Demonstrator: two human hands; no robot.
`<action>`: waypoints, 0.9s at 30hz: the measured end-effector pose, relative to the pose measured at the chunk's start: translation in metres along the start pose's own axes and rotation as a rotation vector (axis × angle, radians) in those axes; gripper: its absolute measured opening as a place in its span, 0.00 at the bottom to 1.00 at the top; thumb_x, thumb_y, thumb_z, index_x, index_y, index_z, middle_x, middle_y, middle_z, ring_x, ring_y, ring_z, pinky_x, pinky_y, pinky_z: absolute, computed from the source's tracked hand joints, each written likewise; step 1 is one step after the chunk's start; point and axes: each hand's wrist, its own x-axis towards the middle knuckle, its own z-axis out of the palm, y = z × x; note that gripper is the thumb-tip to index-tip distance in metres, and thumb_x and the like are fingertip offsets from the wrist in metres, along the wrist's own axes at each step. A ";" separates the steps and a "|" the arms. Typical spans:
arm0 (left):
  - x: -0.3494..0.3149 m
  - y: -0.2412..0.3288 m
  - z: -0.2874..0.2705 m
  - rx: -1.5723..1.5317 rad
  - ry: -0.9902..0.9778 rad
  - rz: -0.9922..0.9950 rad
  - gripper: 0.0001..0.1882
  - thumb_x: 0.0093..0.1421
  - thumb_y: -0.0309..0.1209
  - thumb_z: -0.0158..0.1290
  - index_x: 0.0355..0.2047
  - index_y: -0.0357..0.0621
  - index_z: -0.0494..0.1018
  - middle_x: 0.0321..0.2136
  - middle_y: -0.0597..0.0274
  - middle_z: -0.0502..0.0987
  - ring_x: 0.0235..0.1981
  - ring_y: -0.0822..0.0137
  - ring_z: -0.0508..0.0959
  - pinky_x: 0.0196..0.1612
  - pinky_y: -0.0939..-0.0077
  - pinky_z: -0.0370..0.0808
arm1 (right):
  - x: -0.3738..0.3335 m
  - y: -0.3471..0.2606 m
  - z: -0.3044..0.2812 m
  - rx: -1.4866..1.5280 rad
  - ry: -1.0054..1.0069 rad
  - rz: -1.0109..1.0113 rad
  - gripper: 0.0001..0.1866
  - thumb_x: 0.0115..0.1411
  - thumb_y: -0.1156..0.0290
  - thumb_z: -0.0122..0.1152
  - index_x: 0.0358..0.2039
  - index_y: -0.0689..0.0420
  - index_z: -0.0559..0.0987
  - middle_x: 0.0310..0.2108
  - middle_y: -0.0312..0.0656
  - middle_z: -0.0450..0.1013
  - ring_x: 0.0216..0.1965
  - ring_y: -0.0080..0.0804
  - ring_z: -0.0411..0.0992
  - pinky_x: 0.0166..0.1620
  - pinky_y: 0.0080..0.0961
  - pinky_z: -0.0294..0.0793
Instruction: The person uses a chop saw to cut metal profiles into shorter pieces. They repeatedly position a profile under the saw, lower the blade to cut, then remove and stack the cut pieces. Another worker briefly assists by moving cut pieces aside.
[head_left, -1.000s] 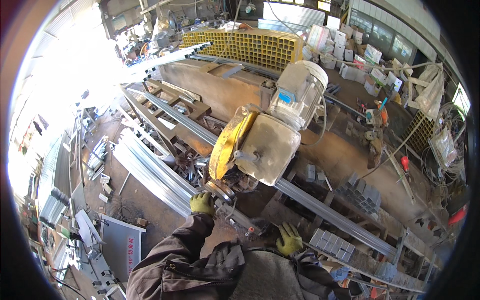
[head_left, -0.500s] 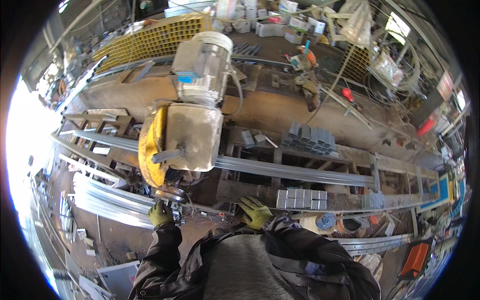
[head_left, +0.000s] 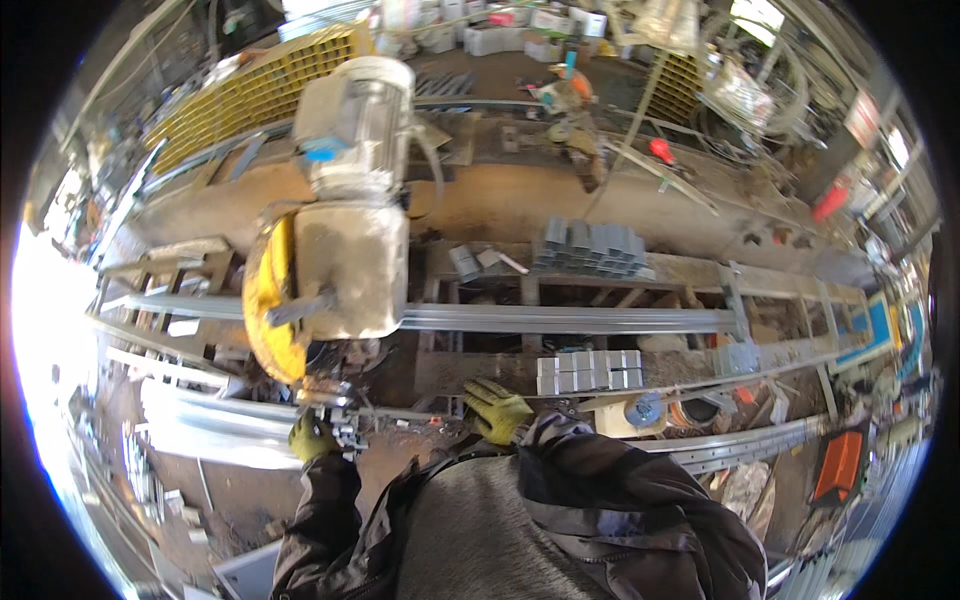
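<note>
My left hand (head_left: 312,438), in a yellow-green glove, is at the near edge of the bench, just below a round metal part (head_left: 325,392) under the saw. Its fingers look curled, and what they hold is hidden. My right hand (head_left: 497,412), gloved alike, lies palm down at the bench edge with its fingers stretched out, holding nothing. Above my left hand stands a cut-off saw with a yellow blade guard (head_left: 270,300) and a grey motor (head_left: 362,130). Long metal channels (head_left: 570,319) run across the bench behind and to the right of the saw.
A row of short cut metal pieces (head_left: 590,371) sits right of my right hand. More cut pieces (head_left: 592,247) are stacked farther back. A bundle of shiny long profiles (head_left: 215,425) lies at the left. An orange-red object (head_left: 840,466) is at the lower right.
The view has swung slightly to the right, so the saw and bench appear farther left. Both hands keep about the same places against the bench.
</note>
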 end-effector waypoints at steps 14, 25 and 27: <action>0.001 0.023 -0.028 -0.043 0.073 -0.028 0.11 0.72 0.40 0.65 0.50 0.55 0.90 0.47 0.55 0.93 0.51 0.41 0.90 0.59 0.39 0.82 | 0.008 -0.012 0.001 -0.004 0.119 0.012 0.37 0.68 0.59 0.72 0.76 0.57 0.84 0.83 0.52 0.72 0.83 0.60 0.68 0.84 0.53 0.71; -0.016 0.012 -0.015 -0.125 0.160 -0.071 0.31 0.68 0.44 0.71 0.67 0.42 0.84 0.66 0.44 0.86 0.71 0.32 0.80 0.76 0.35 0.74 | 0.015 -0.031 0.007 -0.004 0.237 0.044 0.33 0.67 0.65 0.72 0.73 0.57 0.86 0.79 0.54 0.76 0.80 0.64 0.72 0.81 0.55 0.75; -0.010 -0.004 0.001 -0.179 0.192 -0.078 0.38 0.69 0.47 0.71 0.72 0.36 0.80 0.70 0.37 0.83 0.73 0.30 0.79 0.77 0.33 0.74 | 0.017 -0.035 0.008 0.018 0.222 0.103 0.33 0.65 0.67 0.73 0.71 0.58 0.87 0.78 0.55 0.77 0.79 0.66 0.73 0.81 0.56 0.75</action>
